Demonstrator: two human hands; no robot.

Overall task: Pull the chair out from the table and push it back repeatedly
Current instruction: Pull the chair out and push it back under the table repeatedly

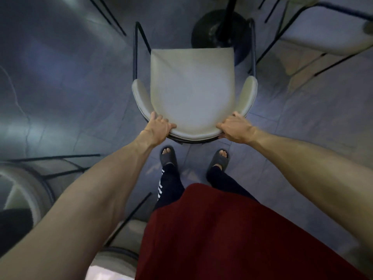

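Observation:
I look straight down on a cream padded chair (192, 87) with a curved backrest and thin black metal legs. My left hand (159, 126) grips the left part of the backrest's curve. My right hand (235, 129) grips the right part. Beyond the chair's front edge stands the table's round black base (203, 31) with its black post; the tabletop is out of view. The chair's seat lies wholly in the open, its front edge close to the base.
My feet in dark slippers (168, 156) stand just behind the chair on grey floor tiles. Another cream chair (327, 43) sits at the upper right. More chairs with black frames (30, 178) crowd the lower left, close to my left arm.

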